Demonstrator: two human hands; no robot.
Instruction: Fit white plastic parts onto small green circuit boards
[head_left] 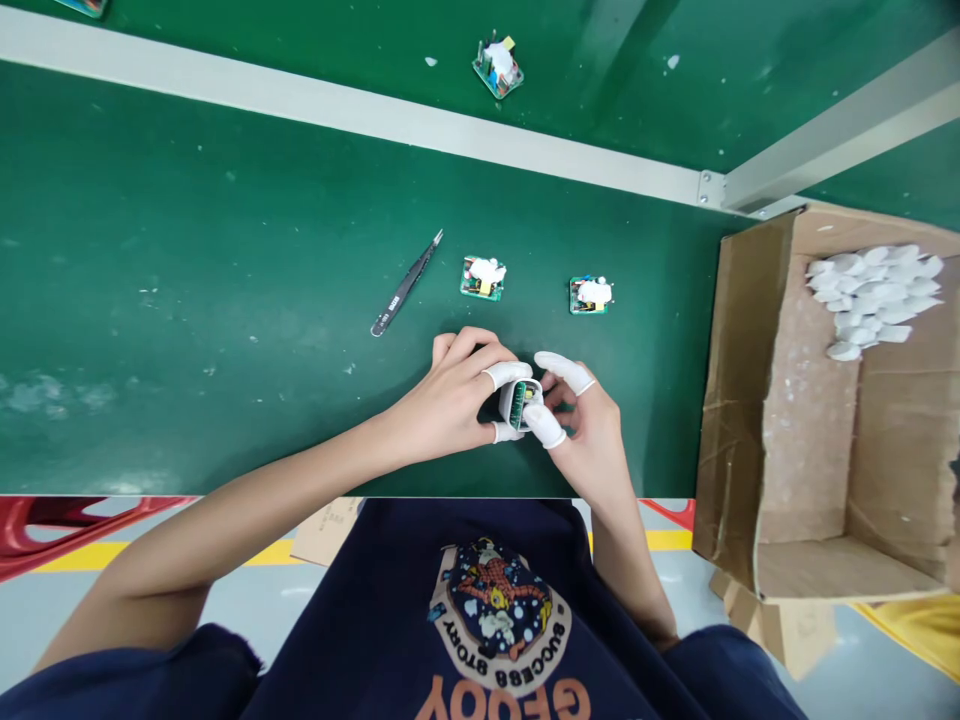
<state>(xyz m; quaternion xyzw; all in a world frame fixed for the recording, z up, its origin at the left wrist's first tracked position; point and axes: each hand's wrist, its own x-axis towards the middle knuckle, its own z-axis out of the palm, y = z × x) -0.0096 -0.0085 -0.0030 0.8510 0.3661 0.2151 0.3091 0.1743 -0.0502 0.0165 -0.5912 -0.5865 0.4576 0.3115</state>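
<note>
My left hand grips a small white plastic housing between a thumb and finger that wear white finger cots. Inside its open end sits a green circuit board. My right hand has its cot-covered thumb against the housing's right rim, while its index finger stands away from it; whether this hand grips anything is hidden. Above the hands lie two small circuit boards with white compound on top, one circuit board in the middle and another circuit board to the right. Black tweezers rest to their left.
A cardboard box at the right holds a pile of white plastic pieces. Across the back of the green table runs a metal bar. Beyond it lies another circuit board.
</note>
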